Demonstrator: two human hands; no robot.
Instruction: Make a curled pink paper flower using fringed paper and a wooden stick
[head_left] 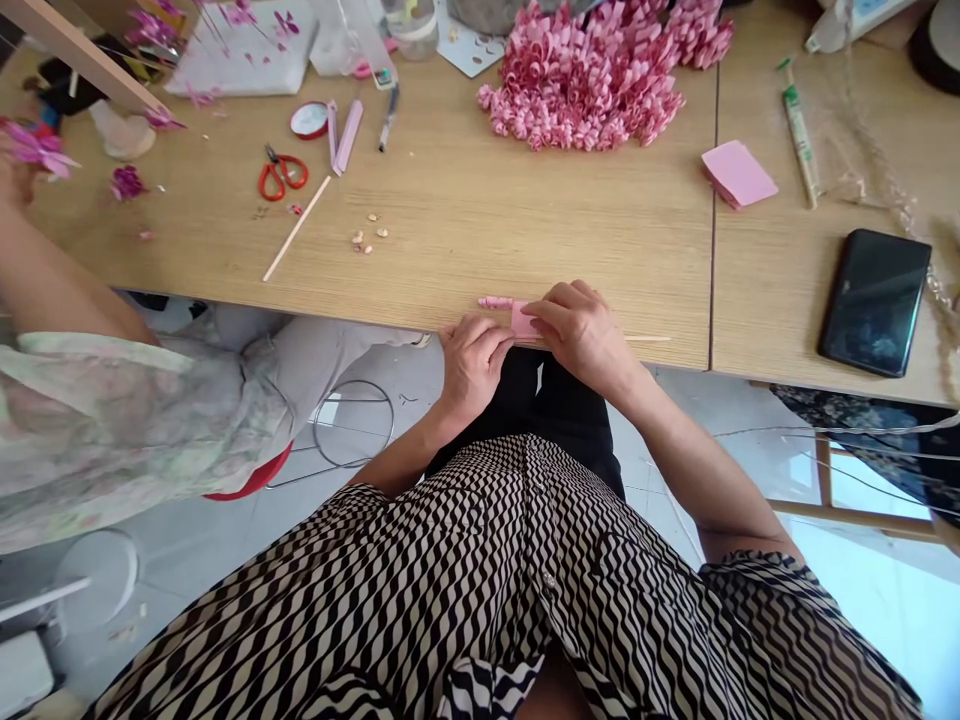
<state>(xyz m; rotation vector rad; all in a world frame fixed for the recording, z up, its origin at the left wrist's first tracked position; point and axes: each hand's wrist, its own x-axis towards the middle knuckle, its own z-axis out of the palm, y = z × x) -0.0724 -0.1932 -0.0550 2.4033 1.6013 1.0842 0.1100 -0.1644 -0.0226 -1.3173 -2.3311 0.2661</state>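
At the table's front edge, a small pink paper piece (523, 320) lies between my two hands. My left hand (472, 365) is closed, with thumb and fingertips at the paper's lower left corner. My right hand (581, 332) is closed too, its fingers bent down onto the paper's right side. From beneath my right hand a thin wooden stick (651, 338) sticks out to the right along the edge; its other end is hidden. Just above my left fingertips lie small rolled pink paper pieces (495, 302).
A heap of curled pink paper strips (585, 80) sits at the back. Around the table are a pink paper stack (739, 174), a black phone (876, 302), red-handled scissors (282, 173), a wooden stick (296, 230) and tape (309, 120). At left, another person's arm (64, 265) reaches over the table.
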